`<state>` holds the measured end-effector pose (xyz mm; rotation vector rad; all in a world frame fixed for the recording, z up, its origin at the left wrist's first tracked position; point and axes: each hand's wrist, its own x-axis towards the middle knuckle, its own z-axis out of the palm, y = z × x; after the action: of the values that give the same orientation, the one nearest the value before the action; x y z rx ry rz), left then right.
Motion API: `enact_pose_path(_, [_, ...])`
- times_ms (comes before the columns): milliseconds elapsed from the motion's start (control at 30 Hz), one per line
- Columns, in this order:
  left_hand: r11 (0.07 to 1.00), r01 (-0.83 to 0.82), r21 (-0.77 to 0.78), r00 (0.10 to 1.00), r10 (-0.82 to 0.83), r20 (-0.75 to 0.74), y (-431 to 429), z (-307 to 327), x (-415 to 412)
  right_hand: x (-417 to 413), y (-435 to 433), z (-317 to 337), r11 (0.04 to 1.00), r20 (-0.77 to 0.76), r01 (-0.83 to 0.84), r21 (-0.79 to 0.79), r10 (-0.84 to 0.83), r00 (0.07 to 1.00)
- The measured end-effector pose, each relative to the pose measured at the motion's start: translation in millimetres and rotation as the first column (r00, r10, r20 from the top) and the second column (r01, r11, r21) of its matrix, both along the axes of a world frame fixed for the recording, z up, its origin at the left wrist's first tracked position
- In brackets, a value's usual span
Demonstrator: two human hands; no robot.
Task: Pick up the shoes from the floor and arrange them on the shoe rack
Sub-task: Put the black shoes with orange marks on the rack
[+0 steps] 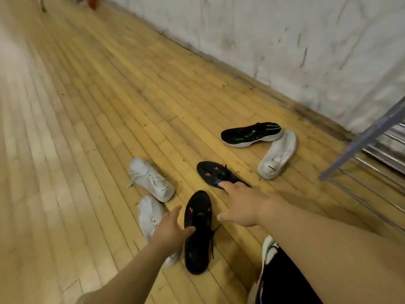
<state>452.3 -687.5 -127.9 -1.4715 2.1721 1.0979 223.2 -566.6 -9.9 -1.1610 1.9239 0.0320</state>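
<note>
Black with orange marks, the near low sneaker (197, 249) lies on the pale wooden plank floor (109, 106); the left hand (173, 229) reaches to it, fingers straight and apart, holding nothing; just beyond it, the matching black sneaker (210, 172) lies at the forefinger of the right hand (238, 207), which is likewise spread; left of it lie two white lace-up sneakers (151, 178); well beyond it, a black-and-green trainer (249, 134) touches a white slip-on shoe (277, 154); further right stands the grey metal shoe rack (359, 137); with six shoes on the floor, nearly everything seems left to do.

My left hand (173, 227) and right hand (238, 207) ungloved, both forearms bare, sliver of grey sleeve (80, 299) at my left elbow, black clothing (285, 281) with a pale edge below my right arm
</note>
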Motion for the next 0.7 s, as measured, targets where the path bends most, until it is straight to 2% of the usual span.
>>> enact_pose_path(167, [0.991,-0.103,0.087,0.993,0.108,-0.055,27.0,-38.0,-13.6,-11.4,-1.3,-10.9,1.000,-0.014,0.031,-0.001,-0.031,0.999])
enact_pose_path(267, [0.998,-0.035,0.048,0.999,0.036,-0.005,25.0,-66.0,-12.3,-15.3,-5.7,-18.8,0.996,0.009,0.089,-0.014,-0.088,0.996])
enact_pose_path(400, [0.998,0.053,0.045,0.998,-0.054,0.019,22.1,-70.8,-5.6,-24.3,-3.4,-27.1,0.990,0.024,0.141,0.005,-0.141,0.990])
enact_pose_path(567, [0.996,-0.039,0.074,0.999,0.041,-0.015,24.4,-68.6,-4.3,-36.4,1.3,-28.4,0.971,0.034,0.241,0.005,-0.241,0.970])
enact_pose_path(700, [0.977,-0.194,0.090,0.972,0.204,-0.117,32.5,-47.8,-25.0,-37.2,-0.1,-29.0,0.964,0.052,0.266,-0.011,-0.265,0.963])
